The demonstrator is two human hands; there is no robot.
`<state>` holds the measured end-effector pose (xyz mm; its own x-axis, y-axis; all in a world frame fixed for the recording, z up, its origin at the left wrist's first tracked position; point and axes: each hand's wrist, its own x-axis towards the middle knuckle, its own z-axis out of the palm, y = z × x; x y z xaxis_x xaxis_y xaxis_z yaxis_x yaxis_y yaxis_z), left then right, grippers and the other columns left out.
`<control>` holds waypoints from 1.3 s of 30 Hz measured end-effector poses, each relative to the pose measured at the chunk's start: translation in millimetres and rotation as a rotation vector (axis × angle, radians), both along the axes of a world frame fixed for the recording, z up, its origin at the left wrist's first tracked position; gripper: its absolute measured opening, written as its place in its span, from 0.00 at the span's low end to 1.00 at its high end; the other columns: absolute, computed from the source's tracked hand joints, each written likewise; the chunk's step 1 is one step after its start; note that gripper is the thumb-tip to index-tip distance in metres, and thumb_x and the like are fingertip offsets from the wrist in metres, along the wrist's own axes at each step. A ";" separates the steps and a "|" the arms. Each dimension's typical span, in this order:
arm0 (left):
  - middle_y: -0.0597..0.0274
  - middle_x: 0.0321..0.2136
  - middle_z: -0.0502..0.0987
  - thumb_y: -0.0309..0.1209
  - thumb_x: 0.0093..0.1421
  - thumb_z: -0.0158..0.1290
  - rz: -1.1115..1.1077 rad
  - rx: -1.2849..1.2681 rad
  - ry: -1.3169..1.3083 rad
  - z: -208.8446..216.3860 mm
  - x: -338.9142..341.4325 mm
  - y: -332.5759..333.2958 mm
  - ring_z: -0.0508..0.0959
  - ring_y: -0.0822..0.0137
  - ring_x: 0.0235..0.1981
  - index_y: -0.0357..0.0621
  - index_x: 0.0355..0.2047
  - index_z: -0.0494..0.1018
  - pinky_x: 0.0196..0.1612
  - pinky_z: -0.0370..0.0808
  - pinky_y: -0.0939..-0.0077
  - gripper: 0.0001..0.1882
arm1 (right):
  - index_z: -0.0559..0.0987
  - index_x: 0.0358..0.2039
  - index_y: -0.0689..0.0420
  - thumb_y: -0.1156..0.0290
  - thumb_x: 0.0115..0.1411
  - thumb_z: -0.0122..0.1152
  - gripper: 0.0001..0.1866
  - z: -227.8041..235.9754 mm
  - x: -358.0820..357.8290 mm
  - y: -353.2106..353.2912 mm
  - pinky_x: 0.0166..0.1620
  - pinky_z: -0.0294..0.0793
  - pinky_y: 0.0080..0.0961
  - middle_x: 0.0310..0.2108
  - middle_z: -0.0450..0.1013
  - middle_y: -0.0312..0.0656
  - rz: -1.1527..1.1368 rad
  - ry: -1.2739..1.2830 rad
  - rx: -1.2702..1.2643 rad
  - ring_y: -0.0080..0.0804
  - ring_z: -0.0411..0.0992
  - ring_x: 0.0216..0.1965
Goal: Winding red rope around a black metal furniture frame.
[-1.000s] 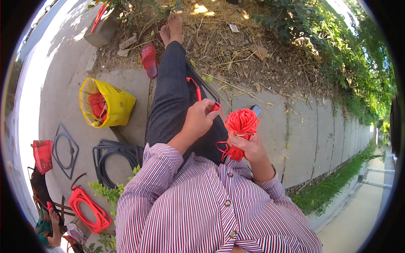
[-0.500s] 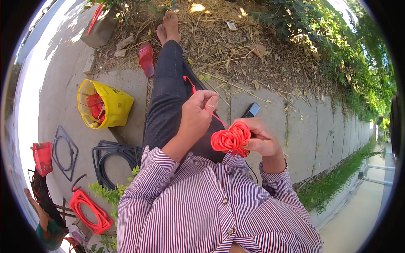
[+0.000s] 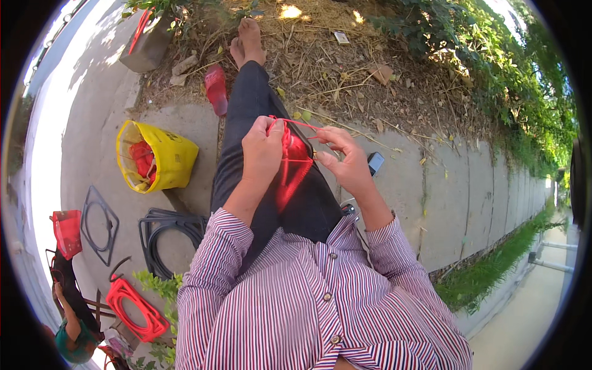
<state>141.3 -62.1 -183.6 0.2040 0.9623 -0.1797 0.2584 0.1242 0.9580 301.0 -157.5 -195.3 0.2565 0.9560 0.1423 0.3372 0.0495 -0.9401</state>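
My left hand [image 3: 264, 148] is closed with the fingers pinching red cord at the far edge of my lap. From it a strand of red cord [image 3: 299, 123] runs taut to my right hand [image 3: 342, 154], whose fingers are pinched on the cord. Between the hands, over my dark trousers, lies a red mass [image 3: 295, 145] with strands across it. Its lower part is smeared by motion, and I cannot tell whether it is the cord bundle or a separate piece.
To the left stands a yellow bag [image 3: 179, 161] with red things inside. Near it lie a dark coil in a frame [image 3: 148, 228], a red one [image 3: 114, 302] and a grey diamond-shaped frame [image 3: 86, 216]. A red slipper [image 3: 216, 92], a handheld device [image 3: 375, 163] and another person [image 3: 71, 320] are around me.
The round bundle of red cord is gone from my right hand, which has moved up and left to pinch a strand. My left hand has shifted slightly left, and a blurred red mass shows between them.
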 end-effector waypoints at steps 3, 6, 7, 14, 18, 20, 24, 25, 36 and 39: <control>0.68 0.20 0.72 0.34 0.63 0.47 0.002 -0.588 -0.712 17.8 5.3 -10.4 0.67 0.77 0.17 0.44 0.26 0.70 0.17 0.61 0.85 0.10 | 0.75 0.49 0.59 0.67 0.51 0.68 0.24 13.0 -9.0 -7.5 0.53 0.69 0.34 0.48 0.71 0.44 0.098 -0.326 0.171 0.38 0.73 0.46; 0.70 0.21 0.71 0.36 0.63 0.47 -0.060 -0.598 -0.642 17.9 10.9 -17.0 0.67 0.80 0.20 0.48 0.26 0.70 0.15 0.58 0.87 0.10 | 0.72 0.49 0.59 0.65 0.57 0.62 0.20 22.5 0.2 -14.7 0.55 0.66 0.38 0.47 0.72 0.45 -0.032 0.324 0.140 0.40 0.70 0.50; 0.71 0.22 0.71 0.36 0.63 0.48 -0.110 -0.563 -0.557 14.8 10.6 -18.4 0.68 0.80 0.22 0.49 0.27 0.70 0.17 0.59 0.87 0.09 | 0.71 0.48 0.60 0.65 0.61 0.58 0.18 24.8 10.0 -20.4 0.56 0.65 0.39 0.45 0.72 0.45 -0.193 0.938 0.050 0.42 0.70 0.50; 0.66 0.23 0.74 0.45 0.66 0.43 -0.226 -0.576 -0.361 -6.5 10.5 -28.0 0.74 0.72 0.28 0.46 0.26 0.70 0.35 0.70 0.76 0.18 | 0.69 0.40 0.57 0.59 0.67 0.45 0.14 30.5 149.4 -104.3 0.29 0.65 0.25 0.22 0.60 0.32 -0.141 1.490 0.375 0.22 0.59 0.20; 0.59 0.19 0.74 0.50 0.68 0.38 -0.144 -0.695 -0.411 -8.3 14.0 -24.8 0.77 0.63 0.25 0.44 0.24 0.68 0.35 0.74 0.72 0.24 | 0.70 0.42 0.57 0.61 0.66 0.48 0.12 12.3 137.9 -172.0 0.18 0.56 0.18 0.19 0.62 0.30 -0.168 1.151 -0.147 0.20 0.58 0.15; 0.59 0.19 0.74 0.50 0.68 0.37 -0.087 -0.753 -0.372 -10.4 15.1 -22.6 0.77 0.63 0.24 0.44 0.23 0.67 0.34 0.74 0.71 0.25 | 0.71 0.47 0.57 0.65 0.65 0.50 0.13 -7.8 108.1 -193.5 0.21 0.63 0.17 0.22 0.67 0.30 -0.303 0.829 -0.584 0.19 0.64 0.17; 0.61 0.20 0.73 0.48 0.68 0.39 -0.135 -0.741 -0.457 -11.5 10.2 -20.9 0.74 0.66 0.23 0.43 0.24 0.68 0.32 0.74 0.72 0.23 | 0.71 0.51 0.58 0.67 0.65 0.51 0.16 -48.5 71.5 -187.2 0.23 0.68 0.19 0.25 0.71 0.32 -0.312 0.863 -0.652 0.20 0.68 0.20; 0.61 0.20 0.73 0.48 0.68 0.39 -0.120 -0.704 -0.448 -9.3 7.9 -23.3 0.74 0.66 0.23 0.43 0.24 0.68 0.32 0.74 0.72 0.23 | 0.71 0.51 0.58 0.67 0.65 0.51 0.16 -52.2 68.8 -179.8 0.24 0.69 0.20 0.25 0.71 0.33 -0.444 0.899 -0.586 0.20 0.68 0.20; 0.55 0.46 0.75 0.26 0.60 0.54 -0.495 -0.514 -0.551 42.1 -5.2 -102.6 0.76 0.63 0.45 0.37 0.52 0.68 0.51 0.72 0.69 0.20 | 0.68 0.52 0.63 0.57 0.64 0.52 0.24 -1.8 -17.9 -93.1 0.32 0.74 0.22 0.34 0.74 0.42 0.313 1.293 -0.531 0.28 0.73 0.28; 0.56 0.46 0.74 0.21 0.61 0.50 -0.270 -0.347 -0.826 37.3 -13.3 -69.5 0.77 0.67 0.43 0.36 0.51 0.69 0.46 0.76 0.71 0.17 | 0.68 0.53 0.63 0.57 0.65 0.52 0.24 2.6 11.7 -62.7 0.24 0.62 0.17 0.27 0.69 0.35 0.478 1.011 -0.423 0.19 0.64 0.22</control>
<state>128.1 -131.6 -146.3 0.6040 0.7835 -0.1460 -0.4264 0.4725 0.7713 312.7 -220.3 -192.7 -0.3237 0.9073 -0.2684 -0.5329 -0.4092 -0.7407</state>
